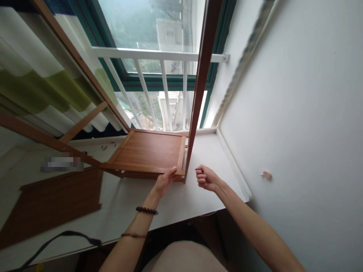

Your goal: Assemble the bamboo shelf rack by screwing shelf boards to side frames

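A brown wooden shelf panel (150, 149) is fitted low between the long posts of a wooden rack frame on a white surface. At its near right corner, my left hand (166, 181) grips the edge, thumb on top and fingers underneath. My right hand (207, 178) is closed in a pinch just right of the dark wooden post (198, 87), apart from it. A tiny dark tip shows at its fingertips; what it belongs to is too small to make out. On the left, a crossbar (83, 121) joins the other two posts.
Another wooden panel (59, 204) lies at left, near a blurred-out packet (62, 163) and several small hardware pieces (108, 146). A black strap (61, 234) crosses the front edge. White railing (161, 55) and window stand behind, curtain (45, 75) left, wall with pink hook (266, 175) right.
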Demonstrator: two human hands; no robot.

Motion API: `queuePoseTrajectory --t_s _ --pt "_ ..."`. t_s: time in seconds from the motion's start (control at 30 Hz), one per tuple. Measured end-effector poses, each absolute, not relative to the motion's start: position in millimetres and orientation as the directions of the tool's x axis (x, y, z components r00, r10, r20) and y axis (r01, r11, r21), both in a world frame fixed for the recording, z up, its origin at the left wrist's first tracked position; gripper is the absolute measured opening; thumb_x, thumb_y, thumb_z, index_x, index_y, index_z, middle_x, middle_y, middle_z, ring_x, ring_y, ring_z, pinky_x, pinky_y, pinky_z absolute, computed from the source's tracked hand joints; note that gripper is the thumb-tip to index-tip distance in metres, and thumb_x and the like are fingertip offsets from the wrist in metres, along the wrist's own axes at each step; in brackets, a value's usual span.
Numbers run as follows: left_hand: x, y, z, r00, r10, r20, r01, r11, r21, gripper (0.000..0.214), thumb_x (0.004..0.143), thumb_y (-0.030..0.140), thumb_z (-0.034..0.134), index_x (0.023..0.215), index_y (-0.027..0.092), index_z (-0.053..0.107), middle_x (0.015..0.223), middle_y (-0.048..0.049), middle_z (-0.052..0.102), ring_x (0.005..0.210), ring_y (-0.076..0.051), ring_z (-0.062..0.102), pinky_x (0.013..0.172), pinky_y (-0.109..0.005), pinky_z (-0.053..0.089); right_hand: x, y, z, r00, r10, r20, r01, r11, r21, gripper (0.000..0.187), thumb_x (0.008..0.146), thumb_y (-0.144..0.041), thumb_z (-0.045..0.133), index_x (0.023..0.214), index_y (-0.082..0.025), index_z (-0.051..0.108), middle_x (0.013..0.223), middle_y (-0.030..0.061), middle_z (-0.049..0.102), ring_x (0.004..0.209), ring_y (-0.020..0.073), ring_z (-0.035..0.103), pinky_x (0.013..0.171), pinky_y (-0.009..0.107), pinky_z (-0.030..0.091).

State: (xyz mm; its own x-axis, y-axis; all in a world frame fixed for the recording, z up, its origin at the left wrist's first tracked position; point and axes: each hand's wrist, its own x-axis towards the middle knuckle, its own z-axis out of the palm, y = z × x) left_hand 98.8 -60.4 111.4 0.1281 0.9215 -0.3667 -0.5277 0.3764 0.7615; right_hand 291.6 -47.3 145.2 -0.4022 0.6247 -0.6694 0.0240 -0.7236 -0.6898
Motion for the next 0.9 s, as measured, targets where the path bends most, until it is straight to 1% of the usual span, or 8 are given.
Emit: queuePoseTrajectory --t_s 0.07,0.2,0.3,0.37,0.53,0.7,0.83,0.9 --pt "98.3 -60.1 109.1 0.125 0.927 -0.353 -0.510 0.366 0.779 0.023 0.072 0.024 0.065 0.090 0.010 0.069 0.094 -0.0081 0.072 0.090 -0.021 0.065 0.081 -0.032 0.049 304.5 -46.9 136.7 -0.306 0.707 -0.638 0.057 -0.655 -0.753 0.028 0.084 -0.030 0.031 0.058 -0.021 0.032 0.042 -0.0094 0.023 0.034 0.0053 0.026 0.034 0.016 0.023" --pt "98.1 -65.4 105.0 0.194 0.934 -0.301 -0.433 0.357 0.828 0.035 0.075 0.036 0.062 0.098 0.010 0.068 0.103 -0.0114 0.070 0.098 -0.025 0.063 0.089 -0.038 0.047 329.2 -51.8 101.2 -0.099 0.827 -0.553 0.247 -0.518 -0.819 0.026 0.082 -0.039 0.045 0.070 -0.017 0.051 0.058 -0.0015 0.050 0.045 0.0077 0.047 0.037 0.018 0.029" --pt "100.5 -72.7 103.6 0.265 0.930 -0.255 -0.339 0.337 0.878 0.048 0.075 0.048 0.059 0.100 0.008 0.067 0.109 -0.0154 0.067 0.106 -0.028 0.058 0.097 -0.042 0.041 348.5 -54.3 69.7 0.048 0.863 -0.502 0.449 -0.468 -0.761 0.027 0.079 -0.037 0.053 0.061 -0.016 0.053 0.059 0.0017 0.056 0.046 0.0097 0.050 0.042 0.021 0.033" --pt "103.5 -76.5 103.9 0.280 0.933 -0.227 -0.268 0.302 0.915 0.049 0.076 0.049 0.059 0.104 0.010 0.066 0.114 -0.0139 0.065 0.114 -0.028 0.053 0.100 -0.041 0.037 362.5 -54.5 53.2 0.129 0.881 -0.456 0.559 -0.444 -0.700 0.030 0.078 -0.036 0.055 0.055 -0.017 0.052 0.053 0.0017 0.055 0.051 0.0122 0.053 0.050 0.022 0.037" --pt "113.2 -78.4 103.6 0.253 0.950 -0.186 -0.094 0.215 0.972 0.045 0.078 0.049 0.057 0.107 0.016 0.065 0.115 -0.0101 0.064 0.113 -0.027 0.052 0.099 -0.039 0.037 392.2 -53.5 35.4 0.268 0.904 -0.334 0.725 -0.417 -0.548 0.027 0.079 -0.039 0.054 0.062 -0.018 0.055 0.067 0.0067 0.063 0.075 0.0196 0.061 0.064 0.026 0.040" --pt "110.0 -83.7 99.3 0.254 0.955 -0.152 0.007 0.155 0.988 0.048 0.077 0.054 0.054 0.103 0.015 0.066 0.112 -0.0105 0.065 0.107 -0.026 0.055 0.098 -0.038 0.038 398.9 -37.5 44.6 0.273 0.928 -0.252 0.786 -0.367 -0.498 0.026 0.083 -0.040 0.049 0.076 -0.017 0.057 0.076 0.0117 0.064 0.079 0.0230 0.061 0.067 0.030 0.041" --pt "91.5 -99.5 102.4 0.330 0.928 -0.172 0.062 0.160 0.985 0.043 0.072 0.044 0.066 0.105 0.016 0.065 0.111 -0.0104 0.065 0.105 -0.027 0.057 0.094 -0.037 0.043 375.9 -4.8 69.0 0.121 0.980 -0.159 0.783 -0.193 -0.592 0.023 0.082 -0.034 0.051 0.097 -0.017 0.056 0.085 0.0095 0.064 0.083 0.0220 0.060 0.074 0.034 0.043" --pt "80.0 -109.9 105.2 0.348 0.918 -0.191 0.089 0.170 0.981 0.040 0.071 0.040 0.067 0.104 0.016 0.066 0.109 -0.0102 0.066 0.103 -0.027 0.059 0.092 -0.036 0.044 355.5 14.9 84.7 -0.007 0.996 -0.093 0.740 -0.058 -0.671 0.038 0.079 -0.031 0.055 0.114 -0.018 0.049 0.102 0.0095 0.062 0.086 0.0193 0.059 0.079 0.034 0.044"
